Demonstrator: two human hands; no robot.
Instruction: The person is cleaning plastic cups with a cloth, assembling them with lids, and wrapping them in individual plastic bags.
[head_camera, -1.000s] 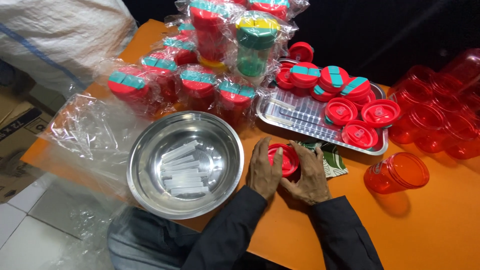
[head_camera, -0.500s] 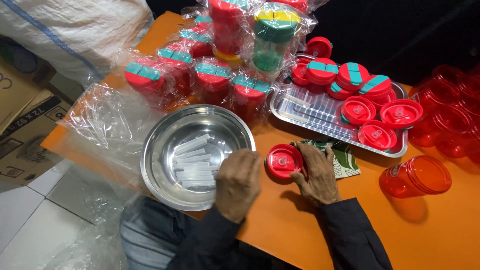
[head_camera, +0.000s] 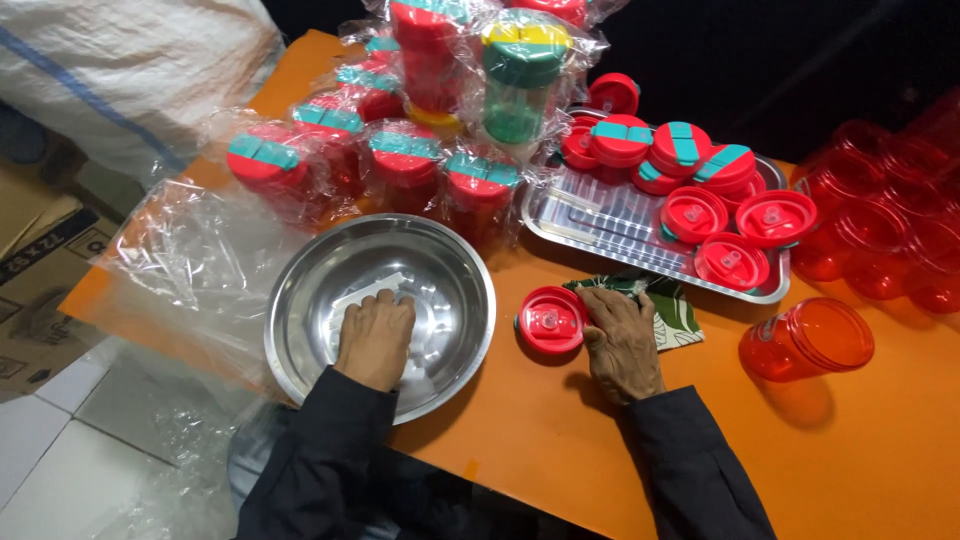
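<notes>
My left hand (head_camera: 375, 335) reaches down into a round steel bowl (head_camera: 455, 265) and rests on the small white strips (head_camera: 368, 291) lying in it; whether it grips one is hidden. My right hand (head_camera: 622, 340) lies on the orange table (head_camera: 880, 450), fingers touching the edge of a red lid (head_camera: 551, 320) that lies flat beside the bowl. A green patterned cloth (head_camera: 672, 310) sits under and behind that hand.
A steel tray (head_camera: 610, 225) holds several red lids, some with teal tabs. An open red cup (head_camera: 805, 340) lies on its side at right, more red cups behind it. Wrapped cups in clear plastic crowd the far left. Loose plastic film (head_camera: 190, 270) hangs off the table edge.
My left hand left the red lid and moved left into the steel bowl. My right hand stayed by the lid, which now lies on the table.
</notes>
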